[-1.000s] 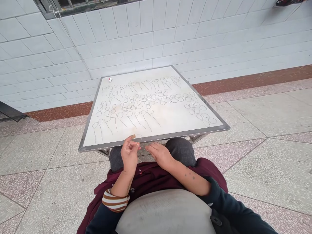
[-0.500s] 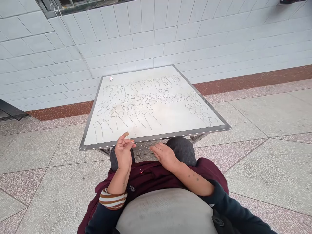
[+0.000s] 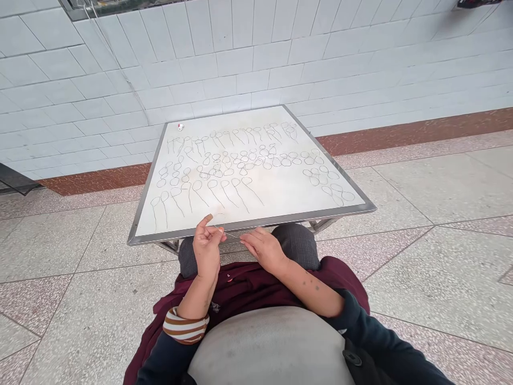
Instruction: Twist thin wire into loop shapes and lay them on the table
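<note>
A thin wire (image 3: pixel 232 235) runs between my two hands, just off the near edge of the table. My left hand (image 3: pixel 207 247) pinches it between thumb and fingers, and a faint curved part shows past the fingertips. On the other end, the fingers of my right hand (image 3: pixel 264 248) are closed together. Both hands hover above my lap. Beyond them, several bent wire pieces (image 3: pixel 224 185), each a loop with a long tail, lie in a row on the white tabletop (image 3: pixel 288 199). Farther back are several wire pieces of joined loops (image 3: pixel 267 163).
The table's grey metal rim (image 3: pixel 256 223) runs close in front of my hands. A small red and white object (image 3: pixel 180 127) lies at the far left corner. Behind the table stands a white tiled wall (image 3: pixel 272 69). My knees (image 3: pixel 298 247) are under the near edge.
My right hand has moved a little left, closer to my left hand, so the wire span between them is shorter. The whole view has shifted slightly.
</note>
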Demonstrator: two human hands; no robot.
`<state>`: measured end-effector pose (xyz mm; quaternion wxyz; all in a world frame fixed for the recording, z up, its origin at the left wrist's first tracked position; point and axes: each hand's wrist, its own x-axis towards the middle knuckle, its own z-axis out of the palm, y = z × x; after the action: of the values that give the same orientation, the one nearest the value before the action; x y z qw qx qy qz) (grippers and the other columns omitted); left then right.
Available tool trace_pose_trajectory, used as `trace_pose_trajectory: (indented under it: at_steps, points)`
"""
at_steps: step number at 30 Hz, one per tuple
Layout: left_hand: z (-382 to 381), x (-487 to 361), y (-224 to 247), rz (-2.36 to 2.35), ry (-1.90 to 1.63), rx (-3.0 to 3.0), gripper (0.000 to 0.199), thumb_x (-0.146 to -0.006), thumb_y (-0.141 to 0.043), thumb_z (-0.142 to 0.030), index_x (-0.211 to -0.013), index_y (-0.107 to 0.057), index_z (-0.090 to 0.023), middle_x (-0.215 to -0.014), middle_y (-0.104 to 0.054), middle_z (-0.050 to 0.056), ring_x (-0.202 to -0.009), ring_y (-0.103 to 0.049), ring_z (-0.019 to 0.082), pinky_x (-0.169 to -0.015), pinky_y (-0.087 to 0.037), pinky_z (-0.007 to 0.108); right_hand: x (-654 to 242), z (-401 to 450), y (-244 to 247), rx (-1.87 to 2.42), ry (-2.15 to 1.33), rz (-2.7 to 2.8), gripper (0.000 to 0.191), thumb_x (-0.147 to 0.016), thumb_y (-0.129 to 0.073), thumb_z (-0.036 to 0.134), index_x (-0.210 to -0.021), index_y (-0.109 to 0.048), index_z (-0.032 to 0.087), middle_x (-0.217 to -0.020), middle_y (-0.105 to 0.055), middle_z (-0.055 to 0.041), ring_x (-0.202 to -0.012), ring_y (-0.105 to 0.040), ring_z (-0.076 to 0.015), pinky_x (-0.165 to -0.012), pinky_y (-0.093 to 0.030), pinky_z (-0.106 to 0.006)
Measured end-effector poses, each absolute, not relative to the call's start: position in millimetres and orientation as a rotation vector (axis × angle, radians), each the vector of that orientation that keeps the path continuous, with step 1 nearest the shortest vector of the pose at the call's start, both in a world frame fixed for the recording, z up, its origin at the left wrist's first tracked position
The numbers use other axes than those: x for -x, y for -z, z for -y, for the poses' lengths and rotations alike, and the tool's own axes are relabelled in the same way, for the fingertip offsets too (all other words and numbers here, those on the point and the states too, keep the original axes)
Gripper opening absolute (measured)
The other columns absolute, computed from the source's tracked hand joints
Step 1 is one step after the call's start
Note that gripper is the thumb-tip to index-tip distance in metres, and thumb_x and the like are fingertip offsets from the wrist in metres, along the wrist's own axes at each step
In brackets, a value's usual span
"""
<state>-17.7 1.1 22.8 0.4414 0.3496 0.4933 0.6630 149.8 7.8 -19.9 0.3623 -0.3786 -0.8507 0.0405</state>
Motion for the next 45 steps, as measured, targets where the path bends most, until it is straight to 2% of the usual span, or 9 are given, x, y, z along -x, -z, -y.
trace_pose_trajectory:
  at_steps: [6,10,14,19,25,30,32,38,45]
  points:
    - [-1.5,15.4,-18.2,-1.245,-1.657,-0.851,0.046,-0.069,-0.077,-0.023,-0.112,-0.062,-0.016,-0.065,-0.06,-0.004,-0.059,-0.058,0.01,-0.064,-0.052,0.026,-152.8,-6.9,23.0,0.962,-0.034,2.293,0.024,-0.098,-0.043,0.017,-0.088,-0.065,0.018,-0.068,-0.056,-0.0043,-0.07,-0.044,-0.0196,-0.066,-0.041,-0.031]
    - [-1.7,14.3,-17.6,-1.244,-1.635,-0.835,0.047,-0.068,-0.077,-0.024,-0.112,-0.062,-0.015,-0.062,-0.06,-0.005,-0.057,-0.058,0.01,-0.064,-0.051,0.025,-151.4,-7.7,22.9,0.973,-0.057,2.29,0.023,-0.098,-0.044,0.018,-0.085,-0.064,0.017,-0.071,-0.059,-0.0048,-0.071,-0.045,-0.0196,-0.068,-0.041,-0.032]
    - [-1.5,13.3,-18.7,-1.239,-1.616,-0.831,0.048,-0.068,-0.077,-0.025,-0.113,-0.063,-0.016,-0.063,-0.061,-0.004,-0.058,-0.06,0.01,-0.064,-0.051,0.025,-146.7,-9.5,24.2,1.012,-0.232,2.171,0.017,-0.098,-0.049,0.026,-0.092,-0.064,0.019,-0.082,-0.067,-0.0055,-0.076,-0.051,-0.0198,-0.071,-0.043,-0.032]
    - [-1.0,12.8,-17.2,-1.236,-1.592,-0.823,0.047,-0.067,-0.078,-0.026,-0.111,-0.064,-0.016,-0.063,-0.061,-0.005,-0.06,-0.062,0.011,-0.066,-0.052,0.026,-142.0,-10.9,29.9,1.002,-0.354,2.096,0.019,-0.098,-0.046,0.02,-0.104,-0.064,0.021,-0.091,-0.071,-0.0044,-0.077,-0.055,-0.018,-0.07,-0.045,-0.029]
    - [-1.1,14.1,-15.4,-1.208,-1.571,-0.803,0.047,-0.066,-0.078,-0.024,-0.11,-0.064,-0.016,-0.063,-0.062,-0.005,-0.059,-0.063,0.011,-0.068,-0.054,0.028,-143.4,-11.9,30.2,0.966,-0.425,2.104,0.021,-0.095,-0.047,0.021,-0.094,-0.068,0.021,-0.071,-0.065,-0.0046,-0.073,-0.052,-0.0196,-0.071,-0.044,-0.033]
    - [-1.4,14.2,-17.7,-1.183,-1.575,-0.806,0.047,-0.065,-0.079,-0.024,-0.11,-0.065,-0.017,-0.065,-0.062,-0.005,-0.06,-0.064,0.011,-0.068,-0.055,0.028,-141.0,-11.6,26.2,0.945,-0.829,1.966,0.023,-0.098,-0.046,0.031,-0.093,-0.066,0.021,-0.077,-0.068,-0.0035,-0.08,-0.057,-0.0183,-0.078,-0.046,-0.033]
    - [-1.6,14.1,-18.7,-1.175,-1.574,-0.804,0.048,-0.064,-0.08,-0.024,-0.109,-0.065,-0.017,-0.065,-0.062,-0.005,-0.06,-0.064,0.012,-0.066,-0.055,0.028,-139.4,-12.9,28.6,0.934,-0.978,1.922,0.027,-0.1,-0.043,0.034,-0.095,-0.066,0.02,-0.072,-0.066,-0.0011,-0.074,-0.06,-0.0158,-0.074,-0.048,-0.03]
    - [-1.4,14.1,-19.4,-1.168,-1.574,-0.776,0.046,-0.063,-0.08,-0.022,-0.107,-0.064,-0.016,-0.064,-0.061,-0.005,-0.058,-0.062,0.011,-0.064,-0.057,0.029,-138.8,-16.7,38.3,0.921,-1.094,1.924,0.034,-0.099,-0.043,0.042,-0.095,-0.066,0.018,-0.064,-0.063,0.0019,-0.061,-0.059,-0.0128,-0.061,-0.046,-0.024]
    - [0.0,13.3,-15.2,-1.156,-1.591,-0.775,0.043,-0.063,-0.079,-0.021,-0.104,-0.066,-0.017,-0.069,-0.061,-0.004,-0.061,-0.06,0.011,-0.066,-0.059,0.032,-140.9,-10.0,25.9,0.956,-0.926,1.911,0.028,-0.093,-0.053,0.04,-0.077,-0.064,0.021,-0.067,-0.06,-0.0026,-0.071,-0.049,-0.0179,-0.078,-0.041,-0.035]
